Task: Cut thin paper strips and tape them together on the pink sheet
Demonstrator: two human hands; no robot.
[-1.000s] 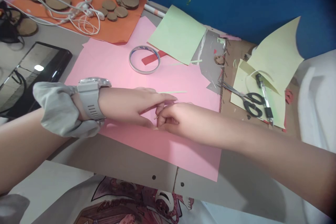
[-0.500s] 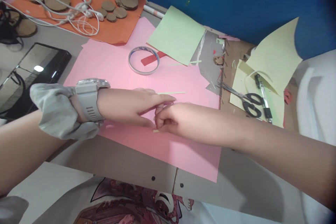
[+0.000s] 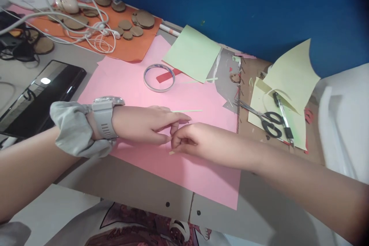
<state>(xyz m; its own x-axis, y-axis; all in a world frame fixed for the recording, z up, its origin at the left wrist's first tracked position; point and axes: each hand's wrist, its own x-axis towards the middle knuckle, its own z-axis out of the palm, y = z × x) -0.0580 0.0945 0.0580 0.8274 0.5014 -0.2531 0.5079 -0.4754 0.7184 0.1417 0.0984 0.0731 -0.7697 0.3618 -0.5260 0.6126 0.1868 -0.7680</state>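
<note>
My left hand (image 3: 147, 125), with a grey watch (image 3: 104, 118) and a grey scrunchie (image 3: 76, 130) on the wrist, lies on a large pink paper sheet (image 3: 129, 80), index finger stretched out. My right hand (image 3: 191, 140) meets it fingertip to fingertip, its fingers pinched on a thin pale paper strip (image 3: 172, 152) whose end sticks out below. Another thin pale strip (image 3: 187, 111) lies on the pink sheet just beyond my left index finger.
A tape ring (image 3: 159, 78) and a red strip (image 3: 167, 74) lie farther back, beside a green sheet (image 3: 192, 53). Scissors (image 3: 263, 117) and a pen (image 3: 282, 117) rest on yellow paper (image 3: 288, 84) at right. Orange paper (image 3: 127, 46) with cardboard discs, white cables and a black tablet (image 3: 37, 98) sit left.
The camera tilted up, so everything sits lower in view. My hands stay together on the pink sheet; the strip's end shows a little more under my right fingers.
</note>
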